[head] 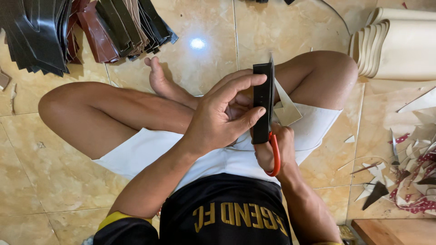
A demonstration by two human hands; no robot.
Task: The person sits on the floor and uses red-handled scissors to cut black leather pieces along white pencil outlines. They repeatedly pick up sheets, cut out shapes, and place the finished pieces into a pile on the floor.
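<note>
L hand pinches black strip; R hand grips red-handled scissors, blades prob. cutting it.

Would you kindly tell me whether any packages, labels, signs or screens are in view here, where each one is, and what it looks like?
No packages, signs or screens show.
Shirt lettering: the only printed marking, a row of yellow block letters across the black shirt, at the bottom centre, below the left hand and right hand.
</note>
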